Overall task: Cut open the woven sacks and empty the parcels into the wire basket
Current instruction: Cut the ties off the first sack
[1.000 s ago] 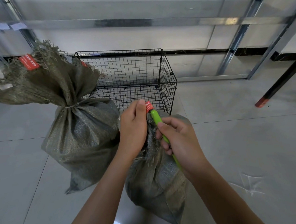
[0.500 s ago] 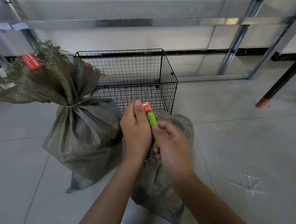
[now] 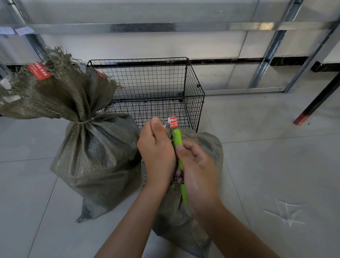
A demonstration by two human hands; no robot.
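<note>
Sack (image 3: 205,146) near wire basket (image 3: 195,103) front edge

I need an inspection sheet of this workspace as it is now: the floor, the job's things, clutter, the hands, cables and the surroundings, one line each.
Surface: grey tiled floor, with a white scuff mark at the right.
Job's things: near sack upright under the hands, a red tag at its top; second sack at the left, tied at the neck; wire basket behind both, no parcels seen in it.
Clutter: nothing seen.
Hands: left hand grips the near sack's neck; right hand holds a green cutter against it, blade hidden.
Cables: nothing seen.
Surroundings: metal frame along the wall; black leg with a red foot at the right.
</note>
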